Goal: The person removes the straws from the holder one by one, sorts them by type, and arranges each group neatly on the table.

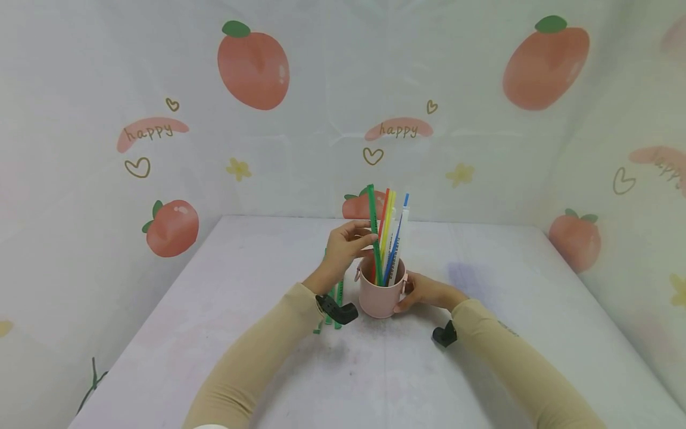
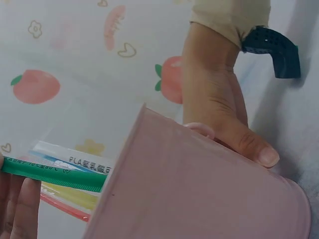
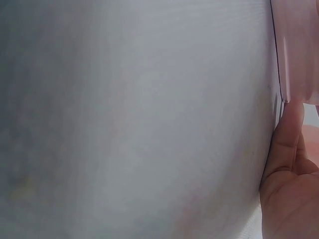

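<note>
A small pink bucket (image 1: 379,301) with side loops stands on the table. Several wrapped straws lean in it: red, yellow (image 1: 389,221), blue (image 1: 406,200) and white-wrapped ones. Between thumb and fingers my left hand (image 1: 343,245) pinches a green straw (image 1: 372,205), whose lower end is inside the bucket. In the left wrist view, black print shows on the green straw's wrapper (image 2: 55,172). My right hand (image 1: 429,291) grips the bucket's right side low down, thumb near its base. The right wrist view has that hand (image 3: 289,194) at the bucket's wall (image 3: 301,55).
More green straws (image 1: 339,319) lie on the table (image 1: 257,256) left of the bucket, partly behind my left forearm. A fruit-patterned curtain (image 1: 321,71) hangs behind the table's back edge and at both sides. Black straps with wrist mounts (image 1: 337,310) sit on both wrists.
</note>
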Available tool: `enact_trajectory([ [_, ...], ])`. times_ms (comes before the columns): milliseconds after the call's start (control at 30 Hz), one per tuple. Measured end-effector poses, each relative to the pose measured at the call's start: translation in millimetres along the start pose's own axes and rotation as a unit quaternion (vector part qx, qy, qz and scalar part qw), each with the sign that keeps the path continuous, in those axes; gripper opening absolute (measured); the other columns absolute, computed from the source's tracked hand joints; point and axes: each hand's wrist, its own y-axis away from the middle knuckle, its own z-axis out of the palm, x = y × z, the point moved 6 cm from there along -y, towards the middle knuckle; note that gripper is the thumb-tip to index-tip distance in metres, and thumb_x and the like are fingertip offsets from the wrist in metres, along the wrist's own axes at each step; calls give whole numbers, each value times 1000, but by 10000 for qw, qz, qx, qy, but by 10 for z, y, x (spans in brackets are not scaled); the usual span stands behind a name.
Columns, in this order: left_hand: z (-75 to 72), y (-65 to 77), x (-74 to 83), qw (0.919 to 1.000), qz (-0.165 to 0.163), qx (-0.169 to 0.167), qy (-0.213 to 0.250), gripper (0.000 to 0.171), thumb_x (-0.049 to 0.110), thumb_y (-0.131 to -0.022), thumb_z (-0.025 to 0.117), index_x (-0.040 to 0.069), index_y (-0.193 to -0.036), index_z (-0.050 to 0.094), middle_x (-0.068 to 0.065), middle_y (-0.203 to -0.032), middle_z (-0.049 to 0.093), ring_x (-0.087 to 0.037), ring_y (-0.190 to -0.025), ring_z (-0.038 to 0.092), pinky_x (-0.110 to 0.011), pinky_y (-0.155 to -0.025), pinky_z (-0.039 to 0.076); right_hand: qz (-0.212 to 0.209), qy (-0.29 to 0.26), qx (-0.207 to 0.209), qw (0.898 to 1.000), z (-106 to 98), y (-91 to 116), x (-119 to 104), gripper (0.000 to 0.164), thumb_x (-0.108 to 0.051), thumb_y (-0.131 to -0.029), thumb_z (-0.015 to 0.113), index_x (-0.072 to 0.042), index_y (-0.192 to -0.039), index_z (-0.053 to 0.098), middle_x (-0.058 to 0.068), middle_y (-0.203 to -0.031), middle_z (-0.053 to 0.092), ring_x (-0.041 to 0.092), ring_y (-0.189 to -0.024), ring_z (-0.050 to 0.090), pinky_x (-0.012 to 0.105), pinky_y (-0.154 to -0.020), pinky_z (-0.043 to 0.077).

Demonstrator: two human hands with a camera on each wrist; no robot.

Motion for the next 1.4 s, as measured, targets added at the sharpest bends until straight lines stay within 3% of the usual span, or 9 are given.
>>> enact_trajectory([
  [267,-104,-26,79,9991,105,255,332,26,4,-91,66,-4,-116,62,0,-89,63,-9,-83,67,-42,-82,58,271,6,38,9996,-5,-1,18,85,-14,-75,83,-5,-145,35,9,-125,46,27,-114,38,43,-101,32],
  [500,-226,-49,148,9952,188,559,779,17,5,-90,68,2,-106,65,-1,-91,63,-9,-82,68,-35,-77,60,324,47,38,9995,-2,11,7,85,-13,-76,83,-4,-145,34,10,-123,45,27,-114,37,42,-99,31],
  [667,-312,-65,172,9909,163,808,1064,20,5,-92,65,4,-111,64,2,-92,61,-9,-84,67,-29,-76,60,403,122,75,9991,-8,11,15,87,-17,-76,83,-6,-147,32,11,-126,46,28,-116,38,46,-104,31],
  [900,-446,-87,95,9717,-265,1336,1929,17,6,-93,64,11,-109,62,2,-92,60,-10,-84,65,-27,-77,59,432,141,96,9989,-9,4,23,86,-17,-76,83,-6,-146,34,11,-125,46,28,-115,38,48,-105,32],
  [1067,-550,-95,30,9601,-577,1565,2243,25,8,-94,63,11,-118,60,3,-92,61,-9,-85,64,-26,-81,58,460,159,180,9987,-12,13,24,85,-17,-75,84,-4,-144,35,12,-122,46,29,-115,38,48,-105,33],
  [1267,-647,-105,-49,9564,-900,1540,2314,35,9,-96,60,6,-130,54,3,-95,61,-7,-85,63,-22,-81,56,430,175,170,9988,-17,8,28,88,-17,-75,84,-3,-145,33,13,-127,47,29,-117,39,51,-109,31],
  [1400,-678,-105,-100,9586,-1145,1272,2277,31,9,-97,59,5,-127,55,3,-92,62,-7,-84,62,-17,-78,55,250,96,65,9996,-7,12,6,82,-14,-75,83,-3,-142,37,9,-122,48,26,-113,39,44,-104,32],
])
